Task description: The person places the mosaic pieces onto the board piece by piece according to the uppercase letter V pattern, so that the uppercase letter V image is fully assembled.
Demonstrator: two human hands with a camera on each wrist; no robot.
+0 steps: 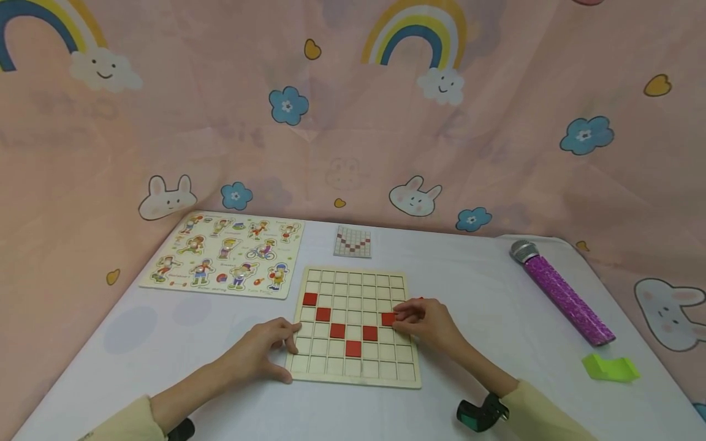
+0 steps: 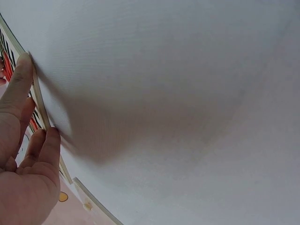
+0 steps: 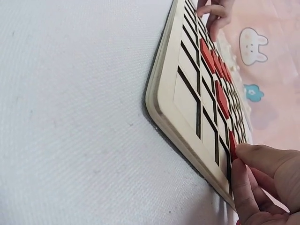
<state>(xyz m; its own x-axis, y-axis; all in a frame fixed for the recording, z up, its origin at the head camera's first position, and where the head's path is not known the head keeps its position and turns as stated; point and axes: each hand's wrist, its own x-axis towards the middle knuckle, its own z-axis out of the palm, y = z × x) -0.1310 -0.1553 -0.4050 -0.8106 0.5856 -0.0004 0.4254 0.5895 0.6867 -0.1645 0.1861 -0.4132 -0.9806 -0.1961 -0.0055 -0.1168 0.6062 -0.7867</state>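
A wooden grid board [image 1: 386,370] lies on the table with several red square tiles [image 1: 353,348] in its cells, forming a V. My right hand [image 1: 430,321] is over the board's right side, pinching a red tile [image 1: 388,319] between thumb and finger at its cell. In the right wrist view that red tile [image 3: 233,146] appears partly hidden by the fingertips. My left hand [image 1: 259,348] rests against the board's left edge, its fingers and thumb touching the rim. The left wrist view shows these fingers [image 2: 18,84] along the board's edge [image 2: 42,105].
Behind the board lies a small pattern card [image 1: 353,241] with red squares in a V-like line. A picture puzzle board [image 1: 220,251] lies at the back left. To the right are a purple glitter microphone [image 1: 568,297] and a green curved block [image 1: 610,369].
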